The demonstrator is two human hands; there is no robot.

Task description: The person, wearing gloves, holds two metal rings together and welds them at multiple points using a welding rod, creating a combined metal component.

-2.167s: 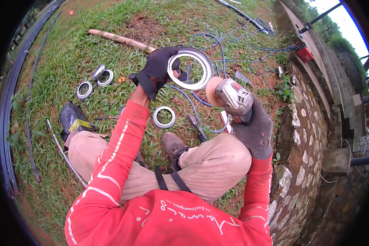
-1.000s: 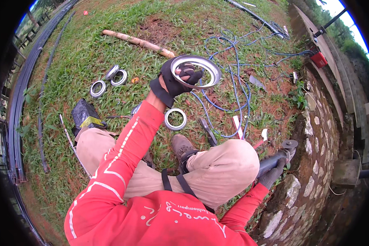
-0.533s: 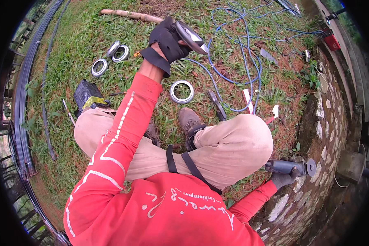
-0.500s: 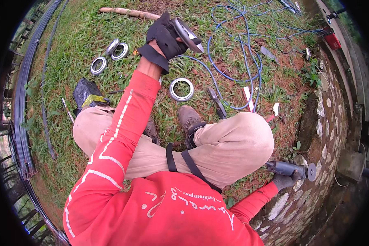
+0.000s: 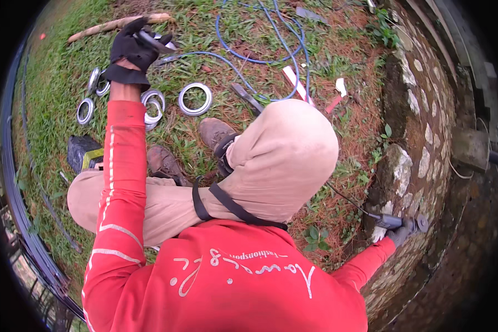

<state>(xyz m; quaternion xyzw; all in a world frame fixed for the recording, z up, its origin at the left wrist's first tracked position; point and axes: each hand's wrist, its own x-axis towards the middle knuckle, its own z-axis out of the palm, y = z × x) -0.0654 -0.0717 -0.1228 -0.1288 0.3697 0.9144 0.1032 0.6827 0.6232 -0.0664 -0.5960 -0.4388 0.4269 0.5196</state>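
Left gloved hand (image 5: 131,48) has swung further out over the grass, fingers clamped on round flat metal ring (image 5: 152,40), edge-on. Right gloved hand (image 5: 398,235) now gripping grey angle grinder (image 5: 401,223) on stone wall (image 5: 420,127).

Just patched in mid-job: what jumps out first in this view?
The left hand, black-gloved, stretches forward over the grass holding a metal ring edge-on. More rings lie on the grass just below it. Far right, the right hand rests an angle grinder on the stone wall.
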